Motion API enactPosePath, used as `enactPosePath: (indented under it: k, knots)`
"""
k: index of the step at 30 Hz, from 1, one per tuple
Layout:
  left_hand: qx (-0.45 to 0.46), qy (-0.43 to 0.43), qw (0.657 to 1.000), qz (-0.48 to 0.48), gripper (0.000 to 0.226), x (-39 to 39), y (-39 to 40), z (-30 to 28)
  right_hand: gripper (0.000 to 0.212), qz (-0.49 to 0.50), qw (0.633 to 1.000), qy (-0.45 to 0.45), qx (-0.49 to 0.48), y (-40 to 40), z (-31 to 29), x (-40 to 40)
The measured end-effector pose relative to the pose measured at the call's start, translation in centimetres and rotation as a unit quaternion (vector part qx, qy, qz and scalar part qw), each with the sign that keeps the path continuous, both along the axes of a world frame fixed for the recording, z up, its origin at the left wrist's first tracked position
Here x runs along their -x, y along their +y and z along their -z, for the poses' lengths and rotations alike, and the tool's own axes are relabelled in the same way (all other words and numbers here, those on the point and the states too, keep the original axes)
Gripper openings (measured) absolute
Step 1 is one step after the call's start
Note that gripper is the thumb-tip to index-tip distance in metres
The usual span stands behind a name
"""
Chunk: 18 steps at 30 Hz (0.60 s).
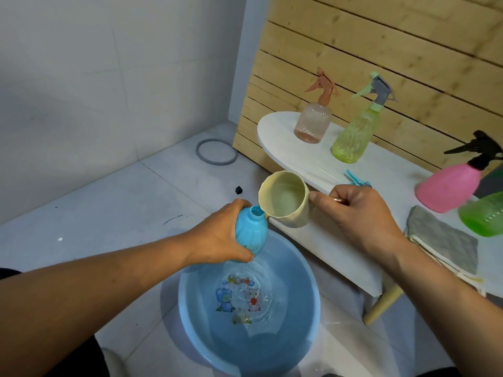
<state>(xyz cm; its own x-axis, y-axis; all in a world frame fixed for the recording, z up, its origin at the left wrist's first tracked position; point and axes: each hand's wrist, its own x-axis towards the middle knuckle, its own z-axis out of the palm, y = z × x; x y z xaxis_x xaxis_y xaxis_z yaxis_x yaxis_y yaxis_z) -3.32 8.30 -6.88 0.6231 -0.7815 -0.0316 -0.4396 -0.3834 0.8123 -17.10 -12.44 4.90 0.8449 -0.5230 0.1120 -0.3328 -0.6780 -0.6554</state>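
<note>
Head view: above a round blue plastic basin (304,270) of water on the floor, the left hand (217,235) wraps its fingers around a small blue plastic bottle (251,229) with an open neck. Just right of the bottle, the right hand (359,213) grips the handle of a cream plastic cup (285,200), tilted so its rim touches the bottle's mouth.

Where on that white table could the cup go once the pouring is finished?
Bare table lies between the yellow-green bottle and the pink bottle, and along the near edge before the peach bottle. The right end is crowded: pink bottle, green bottle and grey cloth sit close together.
</note>
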Motion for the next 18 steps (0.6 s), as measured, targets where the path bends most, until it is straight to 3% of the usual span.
enactPosePath:
  k: [18]
  knots:
    - [-0.001,-0.004,1.0,0.004,0.091,0.1,0.2,0.1,0.051,0.003,0.997,-0.007,0.078,1.1,-0.5,0.3]
